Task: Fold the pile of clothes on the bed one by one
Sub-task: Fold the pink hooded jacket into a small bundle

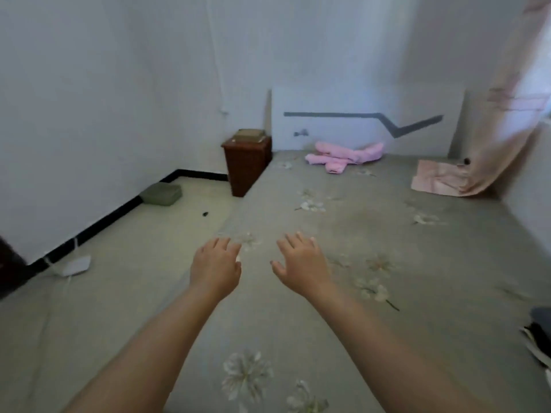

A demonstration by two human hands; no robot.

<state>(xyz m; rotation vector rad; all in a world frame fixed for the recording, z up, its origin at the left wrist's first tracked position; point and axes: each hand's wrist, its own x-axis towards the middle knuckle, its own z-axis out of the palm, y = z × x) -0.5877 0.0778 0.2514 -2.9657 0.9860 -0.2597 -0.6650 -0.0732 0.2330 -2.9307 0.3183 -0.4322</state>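
Observation:
The bed (343, 234) with a grey flowered sheet stretches ahead of me. My left hand (216, 265) and my right hand (301, 265) are both stretched out over its middle, palms down, fingers spread, holding nothing. A crumpled pink garment (346, 156) lies far off by the headboard. A flat peach-pink cloth (436, 180) lies at the far right of the bed. A dark and white heap of clothes (539, 338) shows at the right edge, mostly cut off by the frame.
A white headboard (366, 120) stands against the far wall. A brown bedside cabinet (246, 165) sits at the bed's far left corner. A peach curtain (501, 114) hangs at the right. On the floor to the left lie a green cushion (162, 193) and a white device (74, 265).

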